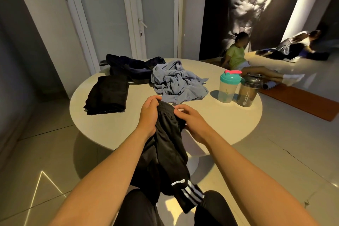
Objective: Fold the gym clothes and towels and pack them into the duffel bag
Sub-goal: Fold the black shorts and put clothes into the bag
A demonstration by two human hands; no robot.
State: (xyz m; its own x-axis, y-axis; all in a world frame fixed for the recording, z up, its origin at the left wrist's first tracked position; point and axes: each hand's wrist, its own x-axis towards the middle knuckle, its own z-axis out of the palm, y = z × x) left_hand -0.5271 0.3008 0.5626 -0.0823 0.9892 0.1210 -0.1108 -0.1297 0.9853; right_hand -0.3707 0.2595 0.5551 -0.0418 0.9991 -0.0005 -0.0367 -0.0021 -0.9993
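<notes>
Round worktop [211, 121] at frame centre. Black striped trousers [165, 152] gripped at waistband by left hand [149, 115] and right hand [190, 117], set close together; legs left hanging lower centre, likely to straighten cloth for folding. Folded black garment [108, 95] parked centre left. Duffel bag not made out.

1. Dark shaker [247, 93], right side of the round table [102, 130]: white lettering in short lines beside a small white emblem, low on its wall. It is too small for me to read.
2. Teal-lidded shaker [228, 88], same side, nearer the table's middle: faint vertical print, illegible.
3. Black shorts [165, 143], gripped by my left hand [148, 115] and right hand [190, 119] over the table's near edge: three white stripes near the hem, with a small blurred white mark above them.
</notes>
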